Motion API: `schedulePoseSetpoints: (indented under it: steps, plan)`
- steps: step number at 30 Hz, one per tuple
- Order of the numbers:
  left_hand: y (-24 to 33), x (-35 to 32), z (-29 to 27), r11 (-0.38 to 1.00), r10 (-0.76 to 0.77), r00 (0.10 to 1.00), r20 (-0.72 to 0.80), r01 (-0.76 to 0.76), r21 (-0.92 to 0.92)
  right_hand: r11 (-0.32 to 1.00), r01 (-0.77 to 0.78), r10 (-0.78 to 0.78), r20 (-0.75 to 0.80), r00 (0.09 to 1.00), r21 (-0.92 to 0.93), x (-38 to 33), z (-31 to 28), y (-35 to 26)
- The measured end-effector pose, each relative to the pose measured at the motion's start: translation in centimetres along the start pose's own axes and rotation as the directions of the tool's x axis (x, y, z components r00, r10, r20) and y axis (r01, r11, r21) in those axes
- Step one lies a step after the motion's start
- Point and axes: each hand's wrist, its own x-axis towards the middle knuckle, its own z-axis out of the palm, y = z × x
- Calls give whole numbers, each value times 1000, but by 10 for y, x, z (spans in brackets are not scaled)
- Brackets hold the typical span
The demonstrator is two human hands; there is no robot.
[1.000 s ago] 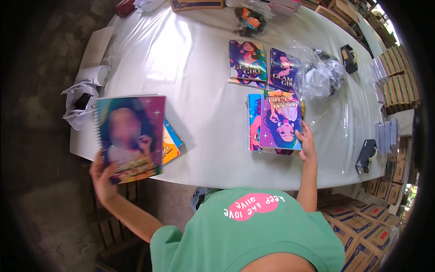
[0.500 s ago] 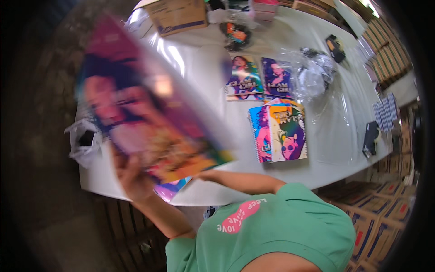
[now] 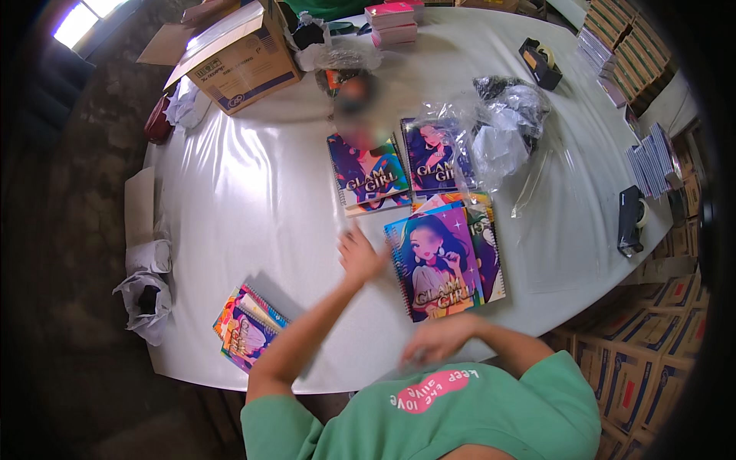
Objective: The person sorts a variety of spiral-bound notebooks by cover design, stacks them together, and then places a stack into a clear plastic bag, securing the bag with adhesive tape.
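A spiral notebook with a purple cover and a drawn figure [image 3: 441, 264] lies on a pile of similar notebooks, whose yellow edge [image 3: 491, 261] shows at its right. Just left of its coil, my left hand [image 3: 362, 257] is over the table, fingers apart and holding nothing. My right hand [image 3: 441, 340] hovers close to my body, below the notebook's lower edge; its fingers are blurred. Beyond the pile lie two more notebook piles, one with a multicoloured cover [image 3: 372, 172] and one with a dark blue cover [image 3: 433, 153]. Several fanned notebooks [image 3: 249, 331] rest near my left forearm.
Crumpled clear plastic [image 3: 506, 138] touches the dark blue notebook. Black tape dispensers stand at the far right [image 3: 541, 64] and right edge [image 3: 631, 222]. An open cardboard box [image 3: 241, 65] sits far left, pink stacks [image 3: 392, 27] at the back. Cartons [image 3: 636, 368] fill the lower right.
The large purple notebook, lifted at the left in my left hand, now lies on the middle pile, released. My left hand has moved right. The view has shifted, showing more of the box.
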Motion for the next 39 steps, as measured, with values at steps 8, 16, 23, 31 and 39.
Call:
schedulePoseSetpoints:
  steps: [8, 16, 23, 31, 39]
  plan:
    - [34, 166, -22, 916, -164, 982, -89, 118, -383, 973, -76, 225, -964, 140, 216, -16, -193, 81]
    - [20, 111, -128, 461, 183, 977, 107, 11, -887, 961, 73, 269, -962, -40, 266, 28, -233, 98]
    - [-7, -38, -219, 356, 238, 929, -283, -354, -865, 440, 762, 77, -866, 494, 474, 79, -183, -25]
    - [-135, -208, -222, 131, -257, 806, -534, -518, -845, 752, 527, -10, -793, 609, 395, 137, -88, -119]
    - [-231, -309, -231, -146, -411, 674, -614, -714, -685, 717, 504, 14, -733, 680, 481, 178, -58, -107]
